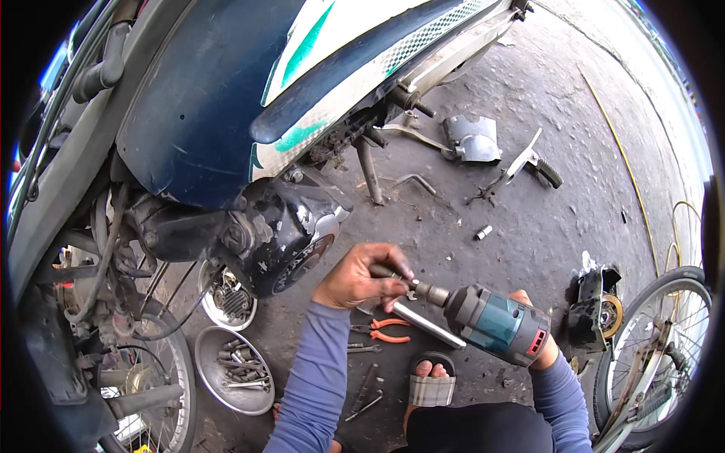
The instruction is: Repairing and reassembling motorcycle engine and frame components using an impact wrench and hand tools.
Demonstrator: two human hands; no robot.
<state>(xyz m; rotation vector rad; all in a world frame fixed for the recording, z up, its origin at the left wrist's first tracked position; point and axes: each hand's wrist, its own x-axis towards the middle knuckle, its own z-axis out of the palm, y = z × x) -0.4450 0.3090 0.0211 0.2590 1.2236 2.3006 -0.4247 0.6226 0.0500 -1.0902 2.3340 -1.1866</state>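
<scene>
A teal and black power drill (pixel 491 325) is in my right hand (pixel 540 351), whose fingers are wrapped round it behind the tool's body. My left hand (pixel 366 279) is closed on a small metal socket piece (pixel 393 278) at the drill's nose. A long silver bar (pixel 430 325) lies diagonally just below that hand and the drill. Orange-handled pliers (pixel 391 331), wrenches and a metal bowl of sockets and tools (pixel 232 370) lie on the ground (pixel 529 211) beside my forearms.
A dark motorcycle with white and green panels (pixel 196 106) fills the upper left. Loose metal parts (pixel 472 140), a bowl of parts (pixel 226 298) and a housing with a gold ring (pixel 593 309) are on the ground. A bicycle (pixel 642 362) lies at the right, near a yellow hose (pixel 638 189).
</scene>
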